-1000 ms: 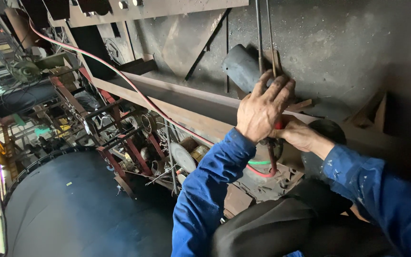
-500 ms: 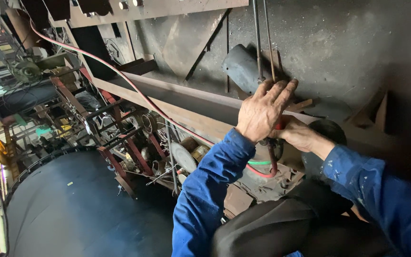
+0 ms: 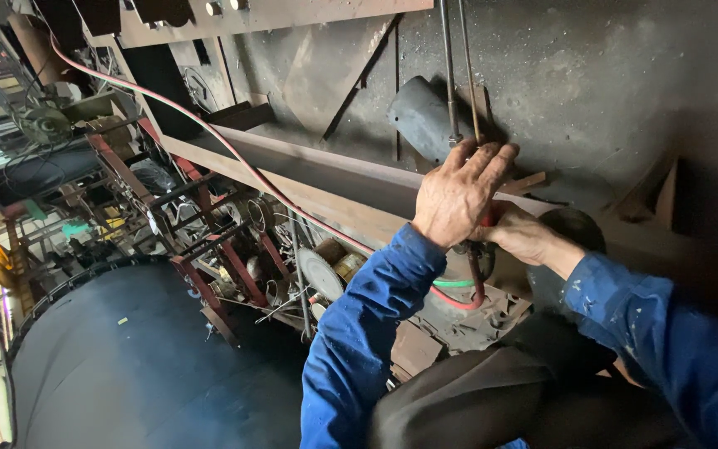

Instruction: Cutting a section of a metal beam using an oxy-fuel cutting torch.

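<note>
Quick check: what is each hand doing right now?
Left hand: fingers spread over the cutting torch, hold unclear.
Right hand: at the torch beneath the left hand; grip cannot be told.

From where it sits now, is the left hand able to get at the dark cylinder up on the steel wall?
Probably yes. The left hand rests on the thin metal tubes, fingers stretched upward, and the dark cylinder lies just above and left of it, with nothing visible between them.
</note>
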